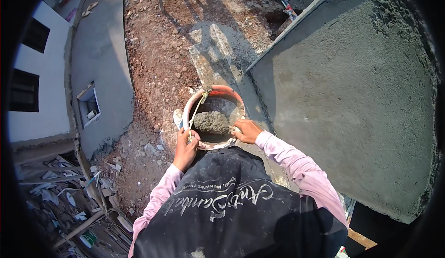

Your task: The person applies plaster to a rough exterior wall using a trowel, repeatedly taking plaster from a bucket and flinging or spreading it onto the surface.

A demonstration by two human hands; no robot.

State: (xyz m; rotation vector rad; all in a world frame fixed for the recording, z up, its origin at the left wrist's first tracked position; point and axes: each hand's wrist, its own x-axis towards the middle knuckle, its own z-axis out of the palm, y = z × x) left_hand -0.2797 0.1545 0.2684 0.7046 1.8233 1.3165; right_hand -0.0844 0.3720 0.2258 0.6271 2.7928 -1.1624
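- Left hand and right hand clamp the near rim of the bucket, one each side; even pressure should hold it level.
- Mortar lies inside the bucket, so its weight likely wants support close to the shirt just behind.
- Mind the rope along the bucket's left and the wall to its right.

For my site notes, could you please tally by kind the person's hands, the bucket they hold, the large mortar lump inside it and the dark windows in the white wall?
Bucket: 1
Hands: 2 (left hand, right hand)
Large mortar lump: 1
Dark windows in the white wall: 2 (upper window, lower window)
Total: 6
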